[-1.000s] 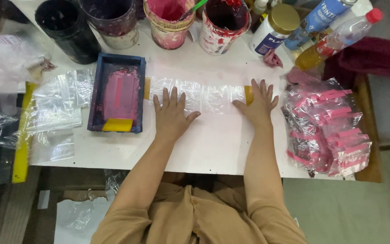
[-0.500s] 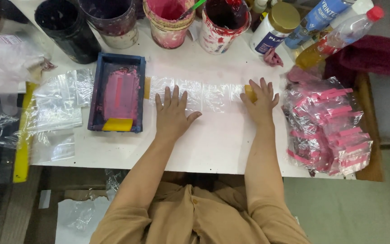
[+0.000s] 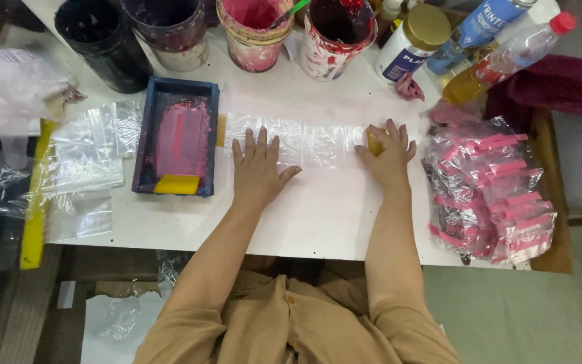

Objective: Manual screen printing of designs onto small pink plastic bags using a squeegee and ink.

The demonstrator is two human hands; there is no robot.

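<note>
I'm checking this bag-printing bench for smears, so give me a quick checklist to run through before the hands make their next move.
1. Clear plastic strip lies flat on the white table: ok.
2. Left hand pressed flat on the strip's left part: ok.
3. Right hand at the strip's right end, by the small yellow piece: ok; whether the fingers grip it, cannot tell.
4. Blue ink tray stands clear of the left hand: ok.
5. Yellow squeegee rests inside the tray: ok.
6. Printed pink bags piled apart at the right: ok.
</note>
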